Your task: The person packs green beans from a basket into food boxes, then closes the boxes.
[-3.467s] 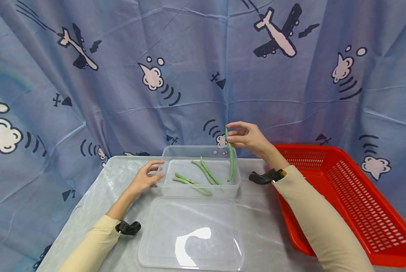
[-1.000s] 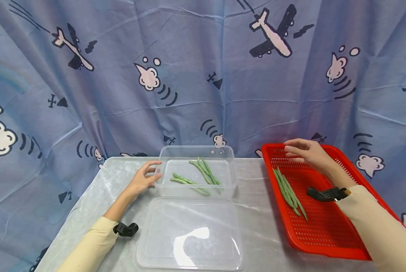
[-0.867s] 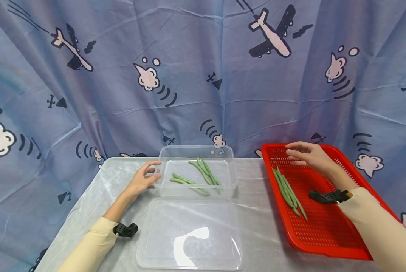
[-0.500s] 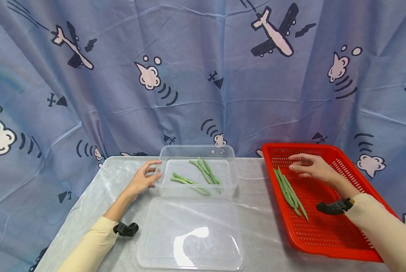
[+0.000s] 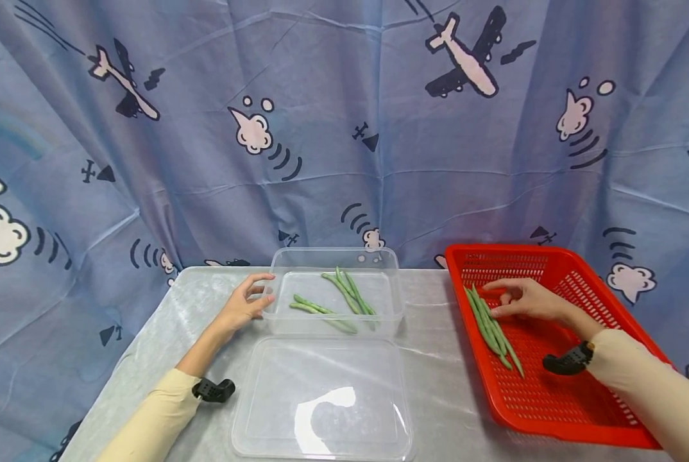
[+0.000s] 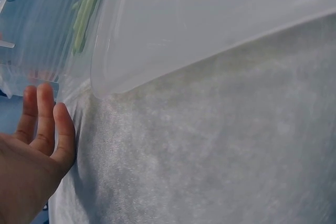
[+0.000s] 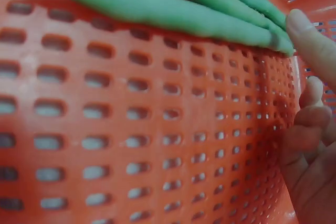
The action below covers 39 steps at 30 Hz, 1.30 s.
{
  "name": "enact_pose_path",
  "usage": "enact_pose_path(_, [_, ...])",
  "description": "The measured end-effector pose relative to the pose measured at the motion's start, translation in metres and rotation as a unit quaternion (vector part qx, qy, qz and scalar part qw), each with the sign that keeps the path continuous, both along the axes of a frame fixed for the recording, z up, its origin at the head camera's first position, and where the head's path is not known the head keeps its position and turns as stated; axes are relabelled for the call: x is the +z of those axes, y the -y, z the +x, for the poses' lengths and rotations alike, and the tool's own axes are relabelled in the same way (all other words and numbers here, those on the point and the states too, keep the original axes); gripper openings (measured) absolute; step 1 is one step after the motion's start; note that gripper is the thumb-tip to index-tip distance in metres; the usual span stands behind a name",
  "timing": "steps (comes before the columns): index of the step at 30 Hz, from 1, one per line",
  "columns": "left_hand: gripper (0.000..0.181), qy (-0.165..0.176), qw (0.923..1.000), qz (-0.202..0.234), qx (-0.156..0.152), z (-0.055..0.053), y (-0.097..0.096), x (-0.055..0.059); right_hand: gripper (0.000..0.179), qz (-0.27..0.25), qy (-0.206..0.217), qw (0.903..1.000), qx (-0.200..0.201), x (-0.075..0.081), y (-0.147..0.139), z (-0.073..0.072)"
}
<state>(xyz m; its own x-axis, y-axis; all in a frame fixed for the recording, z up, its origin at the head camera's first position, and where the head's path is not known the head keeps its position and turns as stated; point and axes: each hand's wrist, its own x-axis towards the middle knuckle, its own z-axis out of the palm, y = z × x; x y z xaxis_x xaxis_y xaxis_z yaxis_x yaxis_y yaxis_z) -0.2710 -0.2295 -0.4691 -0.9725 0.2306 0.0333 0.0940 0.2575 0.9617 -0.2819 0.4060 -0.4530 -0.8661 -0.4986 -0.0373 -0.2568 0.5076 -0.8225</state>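
Observation:
A clear plastic container (image 5: 295, 326) holds several green beans (image 5: 360, 296). At its left wall is my left hand (image 5: 243, 305), with fingertips right at the wall; the left wrist view shows its fingers (image 6: 44, 119) nearly straight beside the container. Inside the red plastic basket (image 5: 552, 391), my right hand (image 5: 526, 299) is at the far ends of several green beans (image 5: 484, 326). Its index finger reaches over the bean tips, while the thumb is apart from it, close to the nearest bean. From the right wrist, a fingertip (image 7: 300, 23) appears right at the bean ends.
A clear, flat lid (image 5: 321, 385) lies on the pale cloth-covered table (image 5: 442, 366), in front of the container. The basket's perforated walls rise around the right hand. A blue printed curtain (image 5: 321, 128) hangs behind the table.
Earlier my right hand released a green bean in the container, then moved right over the basket. Over the last second it has lowered to the beans there. My left hand has stayed at the container.

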Motion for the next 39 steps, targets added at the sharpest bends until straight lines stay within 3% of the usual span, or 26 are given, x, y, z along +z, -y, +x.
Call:
enact_pose_path(9, [0.048,0.003,1.0,0.001,-0.003,-0.001,-0.003,0.002,0.051,0.026,0.003,0.9992,0.03,0.004,0.004,0.0])
enact_pose_path(22, [0.05,0.001,1.0,-0.001,-0.001,-0.001,-0.002,0.002,0.049,0.032,0.047,0.9981,0.022,0.007,0.003,-0.003])
enact_pose_path(31, [0.048,0.001,1.0,-0.001,0.003,0.0,-0.002,0.002,0.047,-0.05,0.041,0.9979,0.005,0.001,0.002,0.004])
enact_pose_path(39, [0.05,0.006,1.0,-0.002,0.004,0.001,-0.001,0.003,0.039,-0.137,0.113,0.9837,-0.027,0.0,-0.002,0.01])
